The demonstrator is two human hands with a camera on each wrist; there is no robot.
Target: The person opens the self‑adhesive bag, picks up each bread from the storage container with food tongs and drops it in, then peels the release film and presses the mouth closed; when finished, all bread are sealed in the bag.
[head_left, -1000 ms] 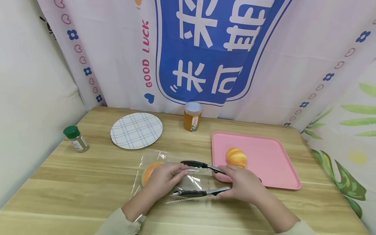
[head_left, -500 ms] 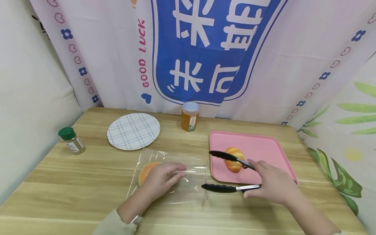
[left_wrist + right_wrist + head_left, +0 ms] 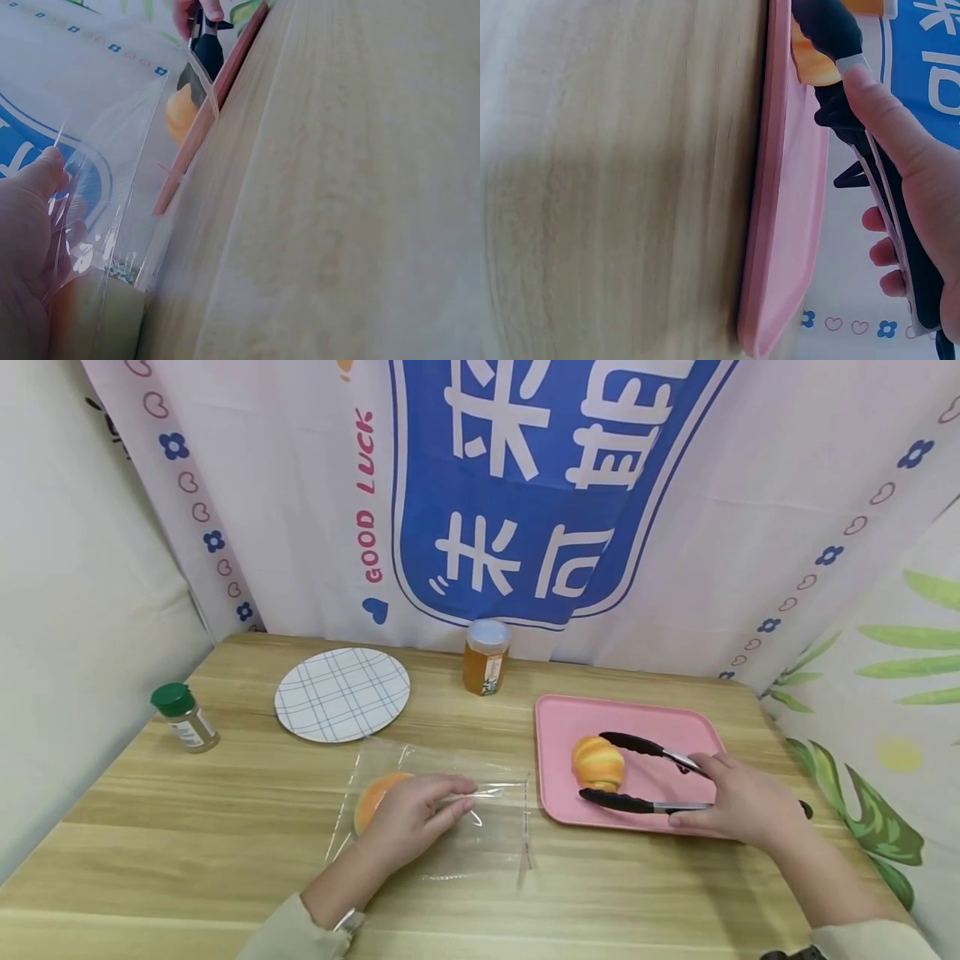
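My left hand [image 3: 416, 814] pinches the upper layer of a clear plastic bag [image 3: 491, 847] that lies on the table. Inside the bag is an orange-brown round bun [image 3: 375, 800], partly hidden behind that hand; its pale side [image 3: 112, 322] shows in the left wrist view. My right hand [image 3: 753, 802] grips a pair of metal tongs [image 3: 630, 802] with black tips, low over a pink tray [image 3: 663, 714]. The tongs' spread tips stand on either side of a striped yellow bread roll [image 3: 597, 764] on the tray. Thumb and fingers wrap the tongs' handles [image 3: 907, 247] in the right wrist view.
A white checked plate [image 3: 342, 695] lies at the back left, with a green-capped spice jar [image 3: 185, 718] left of it. Against the curtain stands a honey-coloured jar [image 3: 485, 658]. Wooden tabletop [image 3: 225, 843] stretches in front.
My right hand has drawn the tongs out of the bag's mouth and carried them right, to the bread roll on the tray. The left hand has stayed on the bag.
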